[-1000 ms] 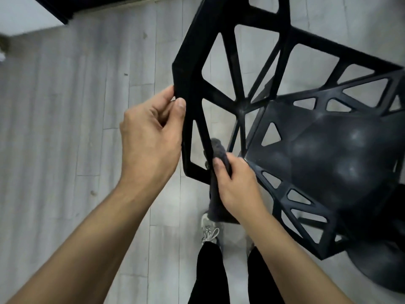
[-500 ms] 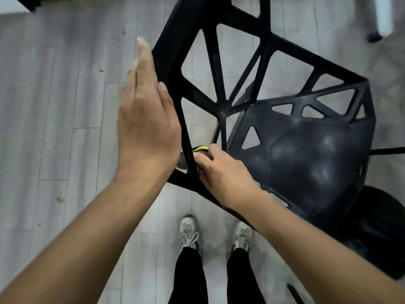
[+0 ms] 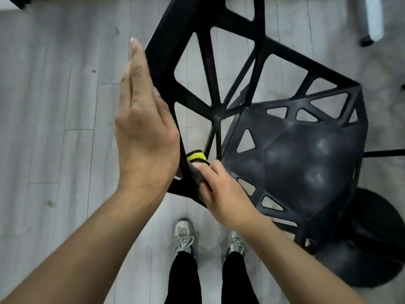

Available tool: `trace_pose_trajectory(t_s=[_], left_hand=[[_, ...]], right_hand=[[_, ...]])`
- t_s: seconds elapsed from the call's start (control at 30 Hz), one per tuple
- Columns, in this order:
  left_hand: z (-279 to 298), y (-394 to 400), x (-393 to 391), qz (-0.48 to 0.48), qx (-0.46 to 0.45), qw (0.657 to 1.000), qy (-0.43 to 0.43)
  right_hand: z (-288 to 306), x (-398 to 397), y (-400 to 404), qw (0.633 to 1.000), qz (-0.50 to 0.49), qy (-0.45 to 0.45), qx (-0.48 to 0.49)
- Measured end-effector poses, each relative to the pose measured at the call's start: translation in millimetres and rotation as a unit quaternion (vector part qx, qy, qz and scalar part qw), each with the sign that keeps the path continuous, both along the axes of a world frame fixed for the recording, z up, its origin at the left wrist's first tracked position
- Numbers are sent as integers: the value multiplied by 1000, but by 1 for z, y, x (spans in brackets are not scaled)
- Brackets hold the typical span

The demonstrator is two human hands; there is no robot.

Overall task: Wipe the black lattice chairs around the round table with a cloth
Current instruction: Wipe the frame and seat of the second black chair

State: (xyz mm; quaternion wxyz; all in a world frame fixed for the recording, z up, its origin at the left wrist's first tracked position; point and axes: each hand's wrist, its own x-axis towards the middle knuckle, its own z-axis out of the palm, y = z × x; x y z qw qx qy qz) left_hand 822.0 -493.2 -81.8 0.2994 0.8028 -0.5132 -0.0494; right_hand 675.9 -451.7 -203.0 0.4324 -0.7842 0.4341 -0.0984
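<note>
A black lattice chair (image 3: 295, 163) stands before me, its open backrest frame toward me and its dusty seat to the right. My left hand (image 3: 142, 128) lies flat with straight fingers against the backrest's left outer edge. My right hand (image 3: 221, 191) grips a dark grey cloth (image 3: 195, 172) with a yellow-green edge, pressed on the lower bar of the backrest. Most of the cloth is hidden under my fingers and the bar.
Grey plank floor (image 3: 54, 106) lies all around. My two shoes (image 3: 184, 235) stand just below the chair back. A round black base (image 3: 370, 249) sits at lower right, and a white furniture leg (image 3: 372, 20) stands at upper right.
My left hand let go of the backrest edge and now lies flat against it. My right hand slid the cloth down to the lower bar; the view shifted left and down.
</note>
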Motion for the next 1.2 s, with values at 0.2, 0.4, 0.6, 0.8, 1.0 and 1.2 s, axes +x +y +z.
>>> trace_pose_trajectory(t_s=[0.2,0.4,0.6,0.8,1.0,1.2], left_hand=[[1,1,1,3,1,1000,13],[7,0,0,-4,11,999,38],[24,-65,27,-125,10,992,-19],[26,-117,38,-188,68,979,-51],[15,-114,44,-187,64,978,-69],[12,-119,44,-183,59,980,-42]], right_hand=[[-32,8,-79,994,-57,84,-49],[-32,18,-56,989,-131,58,-20],[-23,16,-16,939,-321,-122,25],[0,42,-76,877,-435,-203,26],[-59,69,-101,819,-555,-120,84],[-70,56,-120,800,-556,-60,215]])
